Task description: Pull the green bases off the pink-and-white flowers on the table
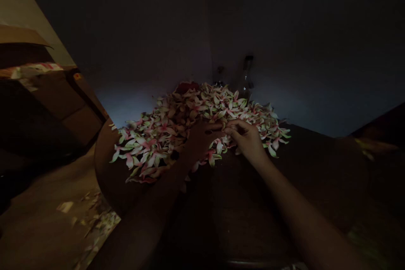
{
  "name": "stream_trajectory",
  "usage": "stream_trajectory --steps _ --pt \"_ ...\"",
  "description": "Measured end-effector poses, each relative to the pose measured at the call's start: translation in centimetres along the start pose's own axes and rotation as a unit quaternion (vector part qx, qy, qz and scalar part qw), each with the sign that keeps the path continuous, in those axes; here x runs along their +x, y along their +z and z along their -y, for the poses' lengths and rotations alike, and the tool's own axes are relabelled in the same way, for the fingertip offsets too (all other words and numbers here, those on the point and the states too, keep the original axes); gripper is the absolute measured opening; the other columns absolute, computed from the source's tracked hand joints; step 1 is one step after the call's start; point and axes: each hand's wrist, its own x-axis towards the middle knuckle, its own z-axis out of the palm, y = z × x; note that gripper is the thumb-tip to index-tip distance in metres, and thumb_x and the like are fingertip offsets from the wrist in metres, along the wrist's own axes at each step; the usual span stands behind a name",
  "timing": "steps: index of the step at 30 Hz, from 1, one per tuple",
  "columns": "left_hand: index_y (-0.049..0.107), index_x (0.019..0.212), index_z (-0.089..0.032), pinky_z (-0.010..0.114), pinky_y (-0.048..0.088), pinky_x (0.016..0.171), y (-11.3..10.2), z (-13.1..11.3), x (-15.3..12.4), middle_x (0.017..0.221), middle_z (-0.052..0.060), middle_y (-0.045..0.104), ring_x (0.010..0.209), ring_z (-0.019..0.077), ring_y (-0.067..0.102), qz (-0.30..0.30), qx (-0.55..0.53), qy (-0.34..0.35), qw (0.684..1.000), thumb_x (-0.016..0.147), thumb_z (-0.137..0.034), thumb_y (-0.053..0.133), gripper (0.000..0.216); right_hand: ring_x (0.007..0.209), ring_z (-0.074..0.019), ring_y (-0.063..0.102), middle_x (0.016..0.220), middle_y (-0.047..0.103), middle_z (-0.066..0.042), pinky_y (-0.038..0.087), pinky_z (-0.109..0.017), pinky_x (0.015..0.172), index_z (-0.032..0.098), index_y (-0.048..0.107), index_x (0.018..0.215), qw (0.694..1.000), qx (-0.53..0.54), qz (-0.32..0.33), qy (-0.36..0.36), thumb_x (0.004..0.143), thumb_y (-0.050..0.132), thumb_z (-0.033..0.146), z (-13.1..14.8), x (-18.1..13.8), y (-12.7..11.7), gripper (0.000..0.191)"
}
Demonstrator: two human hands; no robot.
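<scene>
Your left hand (201,141) lies half-curled on the near edge of the heap of pink-and-white flowers (171,126), and your right hand (245,137) curls just beside it, fingertips (227,124) against the petals. In this dim light, you cannot tell whether either hand grips a flower. The heap sits on a dark round table (103,164), with a glass bottle (245,86) just behind it.

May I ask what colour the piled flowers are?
The flowers are pink and pale green, best in head view.
</scene>
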Motion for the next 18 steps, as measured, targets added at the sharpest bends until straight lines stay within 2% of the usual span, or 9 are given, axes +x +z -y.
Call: stream_trajectory --steps 18 --pt "0.078 0.100 -0.022 0.028 0.051 0.086 0.07 0.15 0.13 0.104 0.001 0.076 0.097 0.0192 0.069 -0.015 -0.028 -0.008 0.999 0.079 -0.034 0.070 0.025 0.060 -0.0123 0.051 0.068 0.060 0.000 0.041 -0.026 0.055 0.020 0.067 0.087 0.999 -0.020 0.025 0.004 0.082 0.068 0.045 -0.16 -0.02 -0.05 0.026"
